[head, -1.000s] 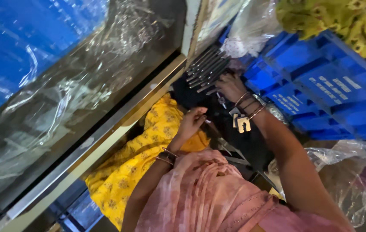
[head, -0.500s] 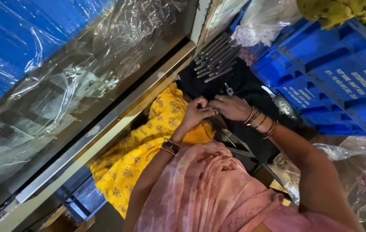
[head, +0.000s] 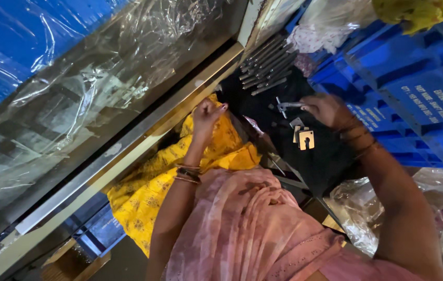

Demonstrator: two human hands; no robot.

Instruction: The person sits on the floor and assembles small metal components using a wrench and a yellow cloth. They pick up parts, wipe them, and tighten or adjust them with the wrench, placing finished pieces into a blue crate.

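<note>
My right hand (head: 326, 109) grips a small T-shaped metal part (head: 285, 105) above a black cloth (head: 330, 164). Just below that hand, a few small square metal plates (head: 304, 138) with holes lie on the cloth. My left hand (head: 208, 112) is raised over a yellow patterned cloth (head: 216, 153) with its fingers curled shut; nothing shows in it. Both wrists wear bangles. A row of several long metal rods (head: 268, 61) lies at the far end of the black cloth, beyond both hands. A pink garment (head: 242, 229) covers my lap.
Blue plastic crates (head: 414, 99) stand to the right. A clear plastic sheet (head: 102, 88) covers a dark panel on the left, edged by a pale metal rail (head: 128, 151). Crumpled plastic bags (head: 359, 208) lie at lower right, another white bag (head: 325, 31) at the top.
My hands were together over the black cloth. They have now parted: the left hand moved left over the yellow cloth, the right hand moved right holding the metal part.
</note>
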